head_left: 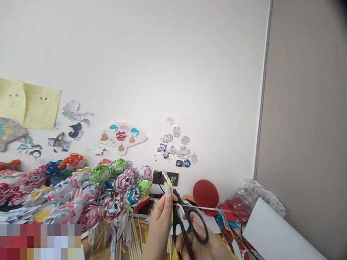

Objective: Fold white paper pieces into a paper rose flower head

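Observation:
My left hand [160,212] pinches a narrow folded piece of white and yellow paper [168,188] upright, near the middle bottom of the view. Close on its right, my right hand [202,240] has its fingers through the loops of black-handled scissors [182,202]. The scissor handles are spread apart, and the blades point up and left beside the paper. Their tips are partly hidden by the paper and my left fingers. A thin pale strip or stick [208,208] runs sideways behind the scissors; I cannot tell what it is fixed to.
Many folded paper flowers [126,179] crowd the left, with wooden sticks [135,234] below them. A red round object [205,196] stands by the wall. Clear plastic packaging [260,196], a white sheet [282,231] and more scissors [225,220] lie right. A socket panel [175,178] is on the wall.

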Demonstrator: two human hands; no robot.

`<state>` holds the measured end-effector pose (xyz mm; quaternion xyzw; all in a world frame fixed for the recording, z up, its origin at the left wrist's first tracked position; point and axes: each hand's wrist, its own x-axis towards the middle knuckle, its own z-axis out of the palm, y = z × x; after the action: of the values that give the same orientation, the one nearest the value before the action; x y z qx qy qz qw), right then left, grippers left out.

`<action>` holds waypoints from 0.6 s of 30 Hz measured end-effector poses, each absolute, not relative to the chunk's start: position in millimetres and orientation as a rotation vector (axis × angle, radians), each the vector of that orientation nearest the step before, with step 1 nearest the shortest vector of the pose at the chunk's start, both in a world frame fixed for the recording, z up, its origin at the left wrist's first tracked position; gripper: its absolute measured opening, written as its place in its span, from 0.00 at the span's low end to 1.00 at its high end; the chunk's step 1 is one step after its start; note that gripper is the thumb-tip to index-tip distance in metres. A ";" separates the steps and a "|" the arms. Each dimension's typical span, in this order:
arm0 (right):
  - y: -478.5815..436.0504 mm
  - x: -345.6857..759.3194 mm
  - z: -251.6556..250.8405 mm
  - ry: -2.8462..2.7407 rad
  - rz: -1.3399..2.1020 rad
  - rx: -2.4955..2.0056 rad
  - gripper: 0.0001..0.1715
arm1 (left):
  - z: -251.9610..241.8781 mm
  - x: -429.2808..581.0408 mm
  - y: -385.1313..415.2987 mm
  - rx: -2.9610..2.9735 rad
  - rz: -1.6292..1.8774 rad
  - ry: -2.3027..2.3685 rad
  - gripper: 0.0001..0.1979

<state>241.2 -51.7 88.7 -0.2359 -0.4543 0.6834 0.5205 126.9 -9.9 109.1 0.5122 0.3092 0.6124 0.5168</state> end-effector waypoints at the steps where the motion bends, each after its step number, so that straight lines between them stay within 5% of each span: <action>1: -51.9 241.6 87.2 -1.165 1.620 -0.603 0.27 | 109.0 126.1 -10.1 1.252 1.489 0.738 0.24; 5: -51.2 246.6 76.2 -1.348 1.419 -0.794 0.24 | 108.8 119.3 -6.2 1.353 1.653 0.832 0.21; 7: -46.4 252.3 64.7 -1.338 1.340 -0.911 0.32 | 109.4 114.2 -1.4 1.339 1.699 0.909 0.20; 13: -32.8 282.9 40.4 -1.471 0.580 -1.476 0.30 | 105.2 108.8 12.1 0.972 1.548 0.811 0.23; 18: -38.5 311.9 49.3 -1.570 0.447 -1.668 0.35 | 87.6 114.8 28.5 0.973 1.515 0.745 0.20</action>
<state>311.9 -38.5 49.3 -0.6571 -0.6187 0.1760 0.3930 114.8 28.5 87.6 0.4130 0.3161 0.6431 0.5621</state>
